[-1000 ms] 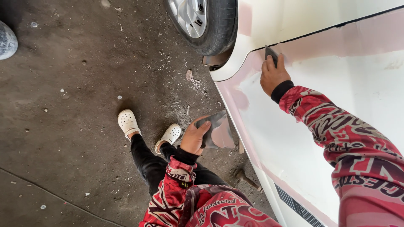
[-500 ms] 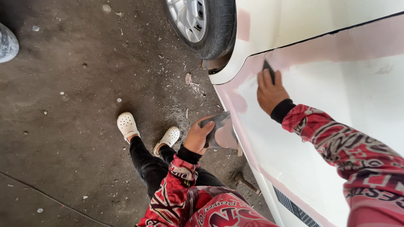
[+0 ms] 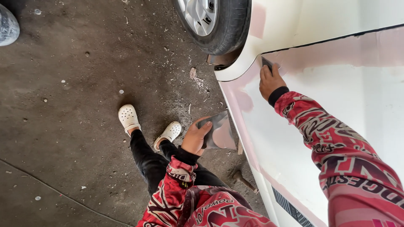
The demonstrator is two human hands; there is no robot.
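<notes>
A small dark spreader (image 3: 267, 64) lies pressed against the white car panel (image 3: 336, 117), just below the black seam by the wheel arch, clamped under the right hand (image 3: 270, 80). Lower left, the left hand (image 3: 196, 136) grips a flat mixing board (image 3: 219, 131) smeared pink. The tyre (image 3: 219, 23) stands above, white clogs (image 3: 128, 118) on concrete floor (image 3: 63, 126).
</notes>
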